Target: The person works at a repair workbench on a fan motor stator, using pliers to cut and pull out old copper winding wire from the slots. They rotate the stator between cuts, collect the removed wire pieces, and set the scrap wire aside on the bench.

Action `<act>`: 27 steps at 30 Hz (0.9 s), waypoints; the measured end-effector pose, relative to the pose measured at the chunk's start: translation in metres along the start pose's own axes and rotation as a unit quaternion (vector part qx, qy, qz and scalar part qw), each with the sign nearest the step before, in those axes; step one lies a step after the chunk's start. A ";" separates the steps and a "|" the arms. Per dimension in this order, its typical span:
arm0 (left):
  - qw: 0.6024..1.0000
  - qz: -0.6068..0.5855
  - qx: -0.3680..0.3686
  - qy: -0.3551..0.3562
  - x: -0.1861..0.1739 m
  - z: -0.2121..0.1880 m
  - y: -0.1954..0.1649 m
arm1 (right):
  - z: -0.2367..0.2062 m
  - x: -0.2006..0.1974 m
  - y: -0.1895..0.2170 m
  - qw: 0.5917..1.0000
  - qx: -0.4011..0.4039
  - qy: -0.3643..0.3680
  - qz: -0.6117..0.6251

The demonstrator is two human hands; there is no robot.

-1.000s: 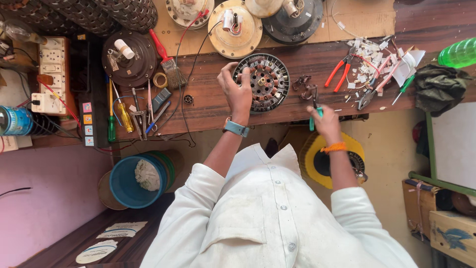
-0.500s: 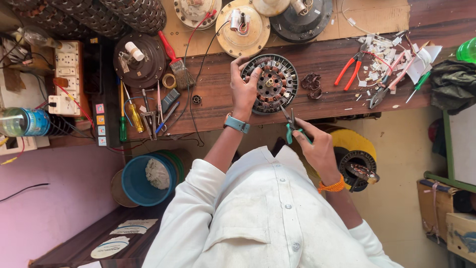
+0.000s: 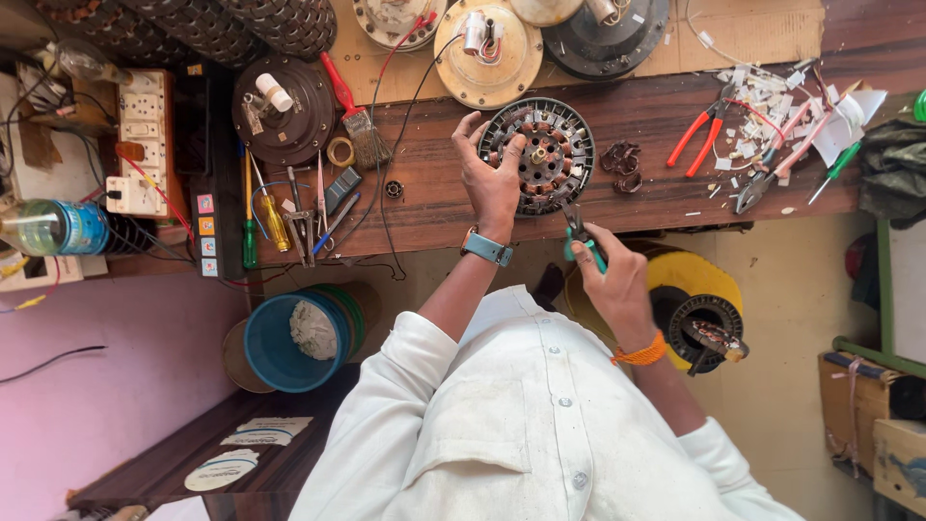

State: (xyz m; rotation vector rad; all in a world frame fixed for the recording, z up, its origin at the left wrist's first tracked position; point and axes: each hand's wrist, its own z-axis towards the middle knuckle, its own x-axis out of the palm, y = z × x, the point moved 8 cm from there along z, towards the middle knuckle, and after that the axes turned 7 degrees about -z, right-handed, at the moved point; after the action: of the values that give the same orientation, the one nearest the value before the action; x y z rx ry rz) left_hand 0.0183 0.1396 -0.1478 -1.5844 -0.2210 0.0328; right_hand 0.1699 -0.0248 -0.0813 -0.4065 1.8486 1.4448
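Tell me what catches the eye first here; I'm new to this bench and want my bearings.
The round wound motor core at the middle of the wooden bench stands out, with the left hand resting on its rim. Just at its near edge, the right hand holds green-handled pliers. Red-handled pliers lie to the right, and a blue bucket sits below the bench.

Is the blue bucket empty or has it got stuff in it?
Not empty. The blue bucket under the workbench holds a pale, crumpled lump.
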 end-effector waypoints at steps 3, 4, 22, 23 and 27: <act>1.000 -0.003 -0.002 0.004 0.000 -0.001 0.000 | -0.001 0.021 -0.017 1.000 0.010 0.018 0.009; 1.000 -0.012 -0.003 0.010 0.001 -0.001 0.000 | -0.001 0.027 -0.025 0.999 0.025 0.035 -0.001; 1.000 0.012 0.013 0.014 0.000 -0.001 -0.001 | -0.005 0.066 -0.028 0.575 0.180 0.354 0.716; 1.000 0.012 0.014 0.013 0.000 -0.001 -0.001 | -0.006 0.069 -0.032 0.589 0.196 0.353 0.700; 0.999 0.029 0.025 -0.001 -0.001 0.001 -0.004 | -0.006 0.077 -0.047 0.643 0.252 0.346 0.635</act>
State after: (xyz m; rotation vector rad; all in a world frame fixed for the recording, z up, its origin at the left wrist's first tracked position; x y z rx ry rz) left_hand 0.0168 0.1401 -0.1438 -1.5406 -0.1744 0.0859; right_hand 0.1460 -0.0307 -0.1688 1.0279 3.3679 1.4578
